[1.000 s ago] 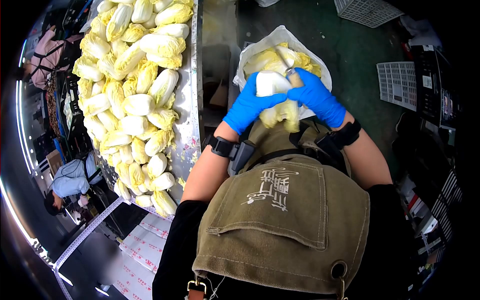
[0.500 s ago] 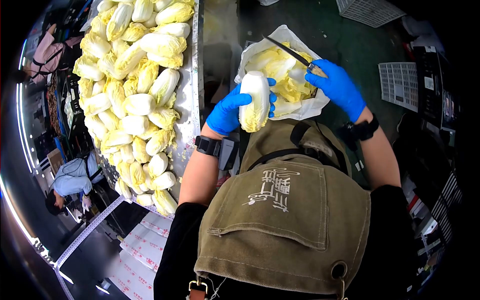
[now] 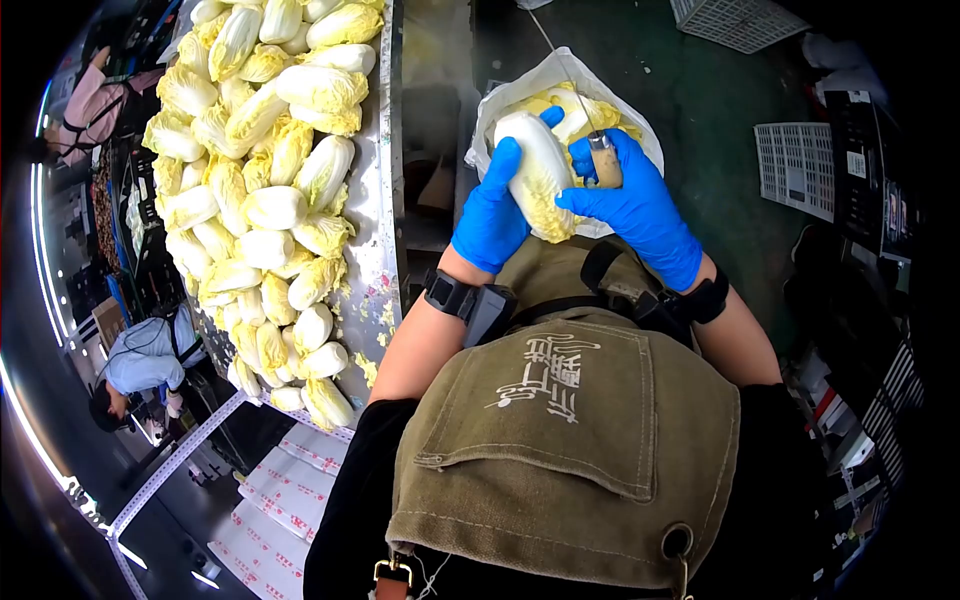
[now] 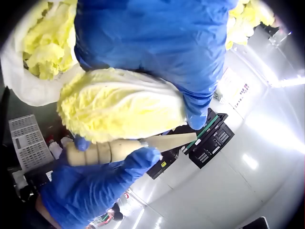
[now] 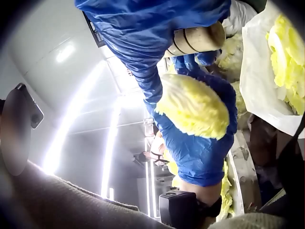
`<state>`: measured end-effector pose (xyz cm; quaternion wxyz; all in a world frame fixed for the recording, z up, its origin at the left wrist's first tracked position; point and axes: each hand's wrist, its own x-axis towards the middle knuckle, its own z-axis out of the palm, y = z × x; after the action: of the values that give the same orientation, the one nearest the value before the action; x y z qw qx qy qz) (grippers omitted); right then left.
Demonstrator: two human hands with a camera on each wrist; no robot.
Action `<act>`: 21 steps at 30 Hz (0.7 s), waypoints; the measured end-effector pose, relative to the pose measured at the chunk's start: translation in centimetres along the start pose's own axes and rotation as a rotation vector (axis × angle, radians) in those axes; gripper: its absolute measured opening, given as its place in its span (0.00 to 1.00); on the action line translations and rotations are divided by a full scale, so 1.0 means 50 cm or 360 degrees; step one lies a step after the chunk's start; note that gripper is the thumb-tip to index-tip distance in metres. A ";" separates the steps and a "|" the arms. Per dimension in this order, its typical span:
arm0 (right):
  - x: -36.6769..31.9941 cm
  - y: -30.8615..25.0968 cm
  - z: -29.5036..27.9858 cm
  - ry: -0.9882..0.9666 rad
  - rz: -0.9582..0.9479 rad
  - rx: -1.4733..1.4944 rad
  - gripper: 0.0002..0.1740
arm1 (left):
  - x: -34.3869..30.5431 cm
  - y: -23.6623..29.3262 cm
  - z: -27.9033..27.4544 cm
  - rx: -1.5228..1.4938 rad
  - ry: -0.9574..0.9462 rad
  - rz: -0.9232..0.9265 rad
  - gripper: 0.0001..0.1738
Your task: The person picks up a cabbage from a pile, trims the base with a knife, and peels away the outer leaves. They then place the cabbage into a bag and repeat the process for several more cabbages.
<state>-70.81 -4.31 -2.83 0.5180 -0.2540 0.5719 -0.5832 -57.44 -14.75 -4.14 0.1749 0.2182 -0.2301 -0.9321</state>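
The blue-gloved left hand (image 3: 492,215) grips a napa cabbage (image 3: 538,178), its white base up and yellow leaf tips toward the apron. Beside it the gloved right hand (image 3: 645,210) holds the wooden handle (image 3: 605,162) of a knife, whose blade (image 3: 568,75) points up and away over the bag. The right thumb touches the cabbage's side. In the left wrist view the handle (image 4: 100,151) lies along the cabbage (image 4: 124,106). The right wrist view shows the cabbage (image 5: 193,106) resting in the left palm.
Below the hands stands a white bag (image 3: 487,112) of yellow leaves. A metal table (image 3: 378,290) on the left bears many cabbages (image 3: 275,208). Grey crates (image 3: 795,170) stand on the right. Two people (image 3: 145,355) are at the far left, near white printed boxes (image 3: 270,520).
The right hand, held apart with the knife half a second ago, has come in against the cabbage. The left hand has shifted right, and the cabbage has tilted with its base leftward.
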 end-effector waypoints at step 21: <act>0.009 0.031 0.004 0.0075 -0.0044 0.0005 0.31 | -0.016 -0.025 -0.001 0.0063 0.0168 0.0147 0.36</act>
<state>-70.30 -4.49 -4.36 0.4967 -0.2472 0.5794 -0.5971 -57.01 -13.40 -4.55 0.2252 0.2597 -0.2486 -0.9055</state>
